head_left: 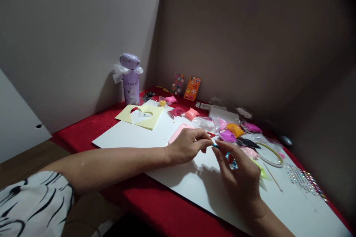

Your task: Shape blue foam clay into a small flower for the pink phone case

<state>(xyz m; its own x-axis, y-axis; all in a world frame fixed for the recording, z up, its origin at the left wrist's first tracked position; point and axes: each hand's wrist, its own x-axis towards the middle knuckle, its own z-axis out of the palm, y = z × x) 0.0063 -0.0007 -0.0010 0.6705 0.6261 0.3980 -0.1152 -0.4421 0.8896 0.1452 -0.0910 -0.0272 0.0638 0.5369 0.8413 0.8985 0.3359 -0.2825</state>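
Observation:
A small strip of blue clay (215, 146) spans the gap between my two hands above the white board. My left hand (187, 145) has thumb and forefinger pinched at its left end. From the other side, the fingertips of my right hand (240, 168) close on the right end. Partly hidden behind my left hand lies a pink phone case (178, 132). Just beyond the fingers are a purple clay packet (227, 136), an orange clay packet (235, 130) and a bit of red (211, 134). Something blue and white under my right hand is mostly covered.
The white board (125, 136) rests on a red cloth (155, 202). Yellow paper with a heart cut-out (151, 122) lies left. A purple tumbler (131, 85) and two decorated phone cases (192, 88) stand behind. Rightward are a hoop (274, 163), a thin stick (274, 178) and rhinestone sheets (302, 179).

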